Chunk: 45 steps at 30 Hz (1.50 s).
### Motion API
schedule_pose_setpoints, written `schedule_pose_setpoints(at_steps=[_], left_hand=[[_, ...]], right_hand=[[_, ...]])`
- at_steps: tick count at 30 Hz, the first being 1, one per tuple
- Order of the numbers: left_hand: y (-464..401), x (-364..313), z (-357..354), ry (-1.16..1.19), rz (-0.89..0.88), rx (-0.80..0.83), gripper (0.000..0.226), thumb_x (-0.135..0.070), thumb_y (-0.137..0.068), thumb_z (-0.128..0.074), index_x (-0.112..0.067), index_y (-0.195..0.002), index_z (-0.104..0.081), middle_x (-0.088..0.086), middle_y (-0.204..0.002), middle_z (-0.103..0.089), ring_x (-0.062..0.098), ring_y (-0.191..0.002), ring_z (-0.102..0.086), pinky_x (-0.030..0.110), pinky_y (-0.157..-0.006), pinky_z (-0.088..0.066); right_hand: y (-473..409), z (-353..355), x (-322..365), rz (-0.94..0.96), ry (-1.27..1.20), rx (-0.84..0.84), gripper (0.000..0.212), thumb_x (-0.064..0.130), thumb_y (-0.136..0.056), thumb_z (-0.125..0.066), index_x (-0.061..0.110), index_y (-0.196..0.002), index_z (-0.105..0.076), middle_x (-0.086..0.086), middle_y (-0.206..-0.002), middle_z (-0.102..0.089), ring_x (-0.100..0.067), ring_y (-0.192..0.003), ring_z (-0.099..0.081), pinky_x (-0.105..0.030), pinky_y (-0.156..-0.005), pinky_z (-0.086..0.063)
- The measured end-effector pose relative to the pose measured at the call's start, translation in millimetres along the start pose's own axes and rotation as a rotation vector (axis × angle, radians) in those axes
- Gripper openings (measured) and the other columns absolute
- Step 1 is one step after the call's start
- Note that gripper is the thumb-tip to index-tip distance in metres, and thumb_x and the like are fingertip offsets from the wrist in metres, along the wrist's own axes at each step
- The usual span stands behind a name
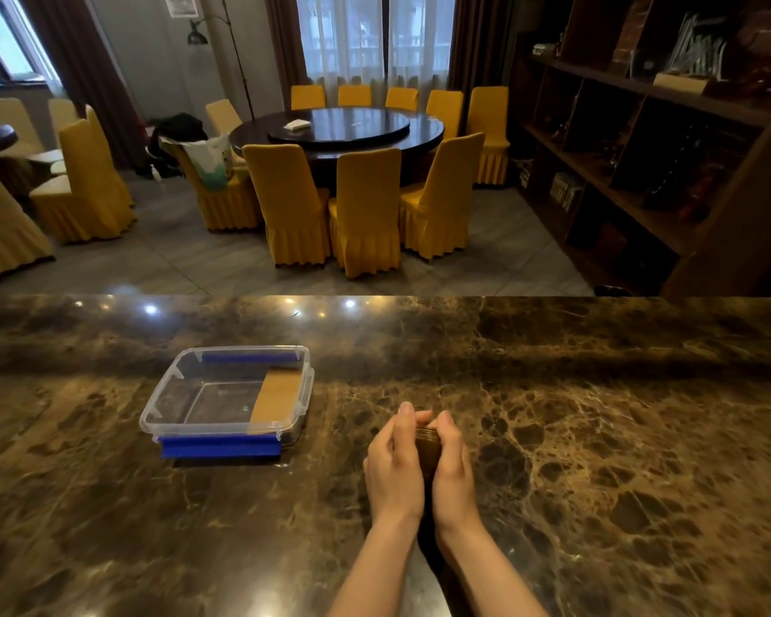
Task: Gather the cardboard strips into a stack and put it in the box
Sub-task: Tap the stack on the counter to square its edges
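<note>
A stack of brown cardboard strips (427, 447) stands on edge on the marble counter, pressed between my two palms. My left hand (395, 465) holds its left side and my right hand (452, 465) holds its right side; only the stack's top edges show between the fingers. To the left sits a clear plastic box (170, 394) with blue clips. A cardboard piece (277, 400) lies inside the box against its right wall.
The dark marble counter (597, 438) runs across the view, its far edge just beyond the box. Behind it are a round dining table (339, 126) with yellow-covered chairs and a dark wooden shelf unit (642, 149) at the right.
</note>
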<state>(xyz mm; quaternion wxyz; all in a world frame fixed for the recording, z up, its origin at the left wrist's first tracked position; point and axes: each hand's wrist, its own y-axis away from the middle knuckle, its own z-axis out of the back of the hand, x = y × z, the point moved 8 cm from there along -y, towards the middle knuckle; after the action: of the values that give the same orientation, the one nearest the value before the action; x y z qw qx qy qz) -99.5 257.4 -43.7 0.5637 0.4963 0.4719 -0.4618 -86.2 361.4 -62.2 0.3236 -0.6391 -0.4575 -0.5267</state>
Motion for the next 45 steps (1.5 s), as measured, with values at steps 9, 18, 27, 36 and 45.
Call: schedule_pose_setpoints(at_steps=[9,18,27,36,45], left_hand=[[18,-2,20,-0.023,-0.024,0.278,0.058,-0.071,-0.082,-0.055,-0.04,-0.131,-0.06,-0.004,-0.137,-0.065,0.008,-0.125,-0.063,0.032,-0.105,-0.053],[20,2,31,-0.522,-0.277,0.29,0.045,-0.031,-0.083,-0.079,-0.045,-0.12,-0.059,-0.024,-0.114,-0.071,-0.003,-0.109,-0.066,0.031,-0.095,-0.057],[21,-34,21,-0.882,-0.479,0.286,0.03,-0.04,-0.094,-0.062,-0.049,-0.118,-0.046,-0.023,-0.116,-0.063,-0.001,-0.106,-0.059,0.029,-0.09,-0.054],[12,-57,9,-1.353,-0.606,0.372,0.044,-0.028,-0.094,-0.067,-0.032,-0.134,-0.05,-0.004,-0.13,-0.066,0.021,-0.118,-0.062,0.04,-0.096,-0.052],[1,-23,36,-0.967,-0.432,0.362,0.047,-0.035,-0.091,-0.069,-0.047,-0.133,-0.051,-0.023,-0.129,-0.059,-0.001,-0.118,-0.052,0.025,-0.103,-0.046]], right_hand=[[3,5,-5,0.003,0.055,-0.046,0.049,0.054,-0.092,-0.036,0.03,-0.063,-0.067,0.004,-0.063,-0.068,-0.011,-0.064,-0.066,-0.026,-0.059,-0.053],[2,20,-8,-0.043,0.03,-0.127,0.055,0.072,-0.079,-0.036,0.031,-0.064,-0.071,0.006,-0.061,-0.07,-0.008,-0.059,-0.066,-0.03,-0.062,-0.054],[-3,44,20,0.033,0.158,-0.174,0.042,0.046,-0.1,-0.041,0.02,-0.085,-0.07,-0.005,-0.085,-0.073,-0.029,-0.088,-0.07,-0.055,-0.088,-0.054],[-5,14,22,0.186,0.493,-0.046,0.019,0.029,-0.099,-0.058,0.028,-0.082,-0.067,0.009,-0.079,-0.07,-0.007,-0.079,-0.065,-0.021,-0.071,-0.049],[-6,17,4,0.12,0.538,-0.046,0.026,0.018,-0.104,-0.047,0.023,-0.091,-0.069,0.009,-0.085,-0.07,0.0,-0.085,-0.063,-0.024,-0.072,-0.049]])
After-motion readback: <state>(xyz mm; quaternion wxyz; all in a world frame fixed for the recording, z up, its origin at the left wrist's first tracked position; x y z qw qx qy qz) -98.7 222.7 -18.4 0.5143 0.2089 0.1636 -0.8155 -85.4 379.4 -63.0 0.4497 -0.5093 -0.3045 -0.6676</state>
